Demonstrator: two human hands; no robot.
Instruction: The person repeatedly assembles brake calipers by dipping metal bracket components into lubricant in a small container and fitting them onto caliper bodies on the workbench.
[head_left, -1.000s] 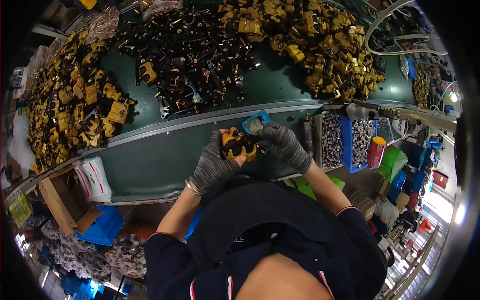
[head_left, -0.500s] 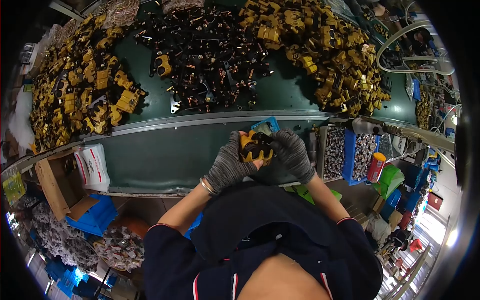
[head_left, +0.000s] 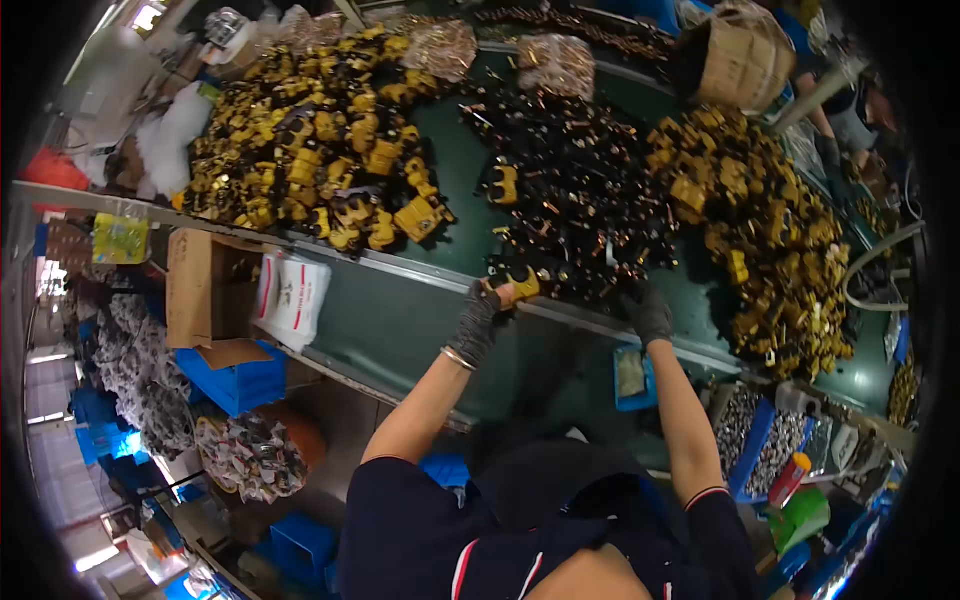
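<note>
My left hand [head_left: 478,325], in a grey knit glove with bare fingertips, is closed around a yellow-and-black brake caliper [head_left: 520,286] at the bench's metal rail. My right hand [head_left: 650,312], also gloved, reaches the near right edge of a heap of black metal brackets [head_left: 570,190] with coppery and silvery fittings. Its fingers are dark and partly lost against the heap, so what they touch is unclear. One loose yellow caliper [head_left: 503,184] lies at the left side of the black heap.
Piles of yellow calipers lie left [head_left: 300,150] and right [head_left: 760,220] on the green bench. A small blue tray [head_left: 634,378] sits below my right hand. Small metal parts fill bins [head_left: 765,440] at the right. An open cardboard box [head_left: 200,290] stands left, beside a white-and-red packet [head_left: 292,298].
My hands have moved apart and forward from close to my body. The left carries the caliper to the rail; the right has let go of it and reached the black heap. The view has swung left.
</note>
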